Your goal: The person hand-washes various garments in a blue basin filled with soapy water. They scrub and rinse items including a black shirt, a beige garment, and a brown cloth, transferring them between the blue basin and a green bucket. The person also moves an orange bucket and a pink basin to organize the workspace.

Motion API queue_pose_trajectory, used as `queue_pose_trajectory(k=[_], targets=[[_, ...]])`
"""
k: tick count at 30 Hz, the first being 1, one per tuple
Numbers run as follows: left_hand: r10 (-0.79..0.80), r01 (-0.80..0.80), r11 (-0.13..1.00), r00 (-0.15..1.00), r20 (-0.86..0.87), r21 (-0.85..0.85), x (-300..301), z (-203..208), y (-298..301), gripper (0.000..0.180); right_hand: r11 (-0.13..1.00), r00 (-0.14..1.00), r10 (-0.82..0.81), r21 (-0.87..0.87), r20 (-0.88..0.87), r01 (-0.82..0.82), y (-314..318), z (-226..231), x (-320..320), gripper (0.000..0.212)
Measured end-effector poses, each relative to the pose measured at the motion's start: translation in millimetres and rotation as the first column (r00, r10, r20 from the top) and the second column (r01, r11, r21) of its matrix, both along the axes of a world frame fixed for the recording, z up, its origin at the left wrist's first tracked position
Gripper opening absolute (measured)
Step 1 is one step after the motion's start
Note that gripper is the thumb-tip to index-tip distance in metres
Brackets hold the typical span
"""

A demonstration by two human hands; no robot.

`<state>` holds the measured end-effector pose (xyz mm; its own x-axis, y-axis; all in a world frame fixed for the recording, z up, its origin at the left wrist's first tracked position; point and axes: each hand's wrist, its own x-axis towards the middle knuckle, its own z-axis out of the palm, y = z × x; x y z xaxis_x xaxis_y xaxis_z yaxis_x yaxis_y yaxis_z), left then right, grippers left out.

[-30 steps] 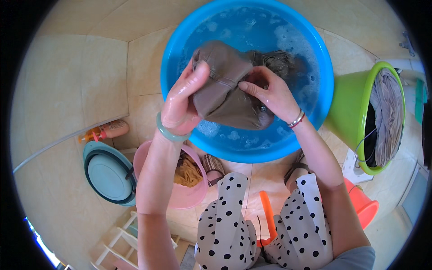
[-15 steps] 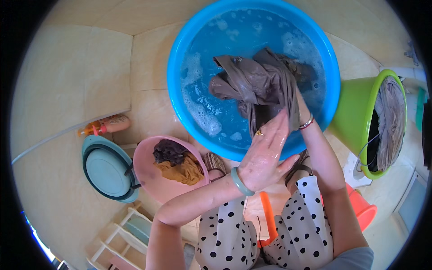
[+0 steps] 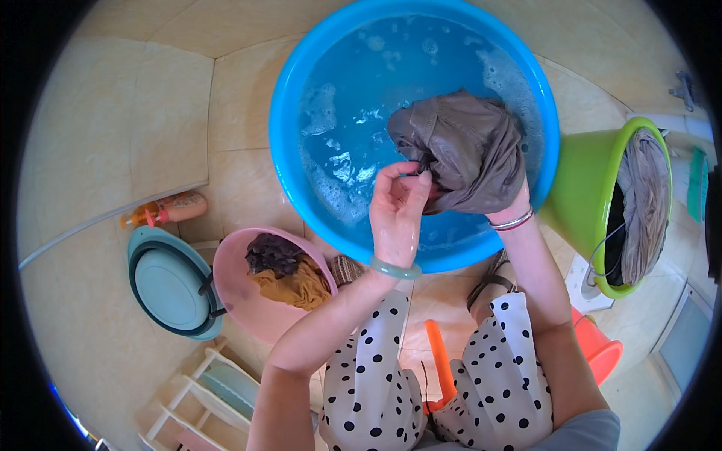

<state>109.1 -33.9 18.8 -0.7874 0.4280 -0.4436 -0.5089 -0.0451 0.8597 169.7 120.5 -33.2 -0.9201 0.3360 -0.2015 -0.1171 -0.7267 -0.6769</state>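
Mid-wash: my left hand (image 3: 396,214) pinches the brown garment (image 3: 462,150) over the blue basin (image 3: 301,188), upper centre; right hand hidden beneath, grip unclear. Pink bowl's clothes (image 3: 289,270) wait.

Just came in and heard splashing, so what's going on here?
A person is hand-washing a brown garment over a blue basin of soapy water on the tiled floor. The left hand pinches the cloth's edge; the right hand is mostly hidden under the bunched cloth, holding it up. Beside them a pink basin holds more clothes, and a green bucket has grey cloth hanging out of it.
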Motion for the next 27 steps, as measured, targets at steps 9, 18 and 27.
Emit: queue_pose_trajectory(k=[9, 18, 27], targets=[[0.023, 0.006, 0.99, 0.978, 0.207, -0.139, -46.1, -60.4, 16.8, 0.036, 0.932, 1.0, -0.021, -0.36, 0.02, 0.027, -18.3, 8.7, 12.5, 0.042], [-0.127, -0.064, 0.95, 0.818, 0.561, 0.307, -68.8, -49.5, -15.4, 0.031, 0.895, 0.977, -0.06, -0.421, 0.207, 0.144, 22.6, -1.3, 12.7, 0.044], [-0.234, 0.233, 0.967, 0.972, 0.0, 0.105, -72.3, 17.7, -9.7, 0.038, 0.31, 0.936, -0.345, 0.95, 0.066, 0.047, -8.5, 64.5, -27.7, 0.04]])
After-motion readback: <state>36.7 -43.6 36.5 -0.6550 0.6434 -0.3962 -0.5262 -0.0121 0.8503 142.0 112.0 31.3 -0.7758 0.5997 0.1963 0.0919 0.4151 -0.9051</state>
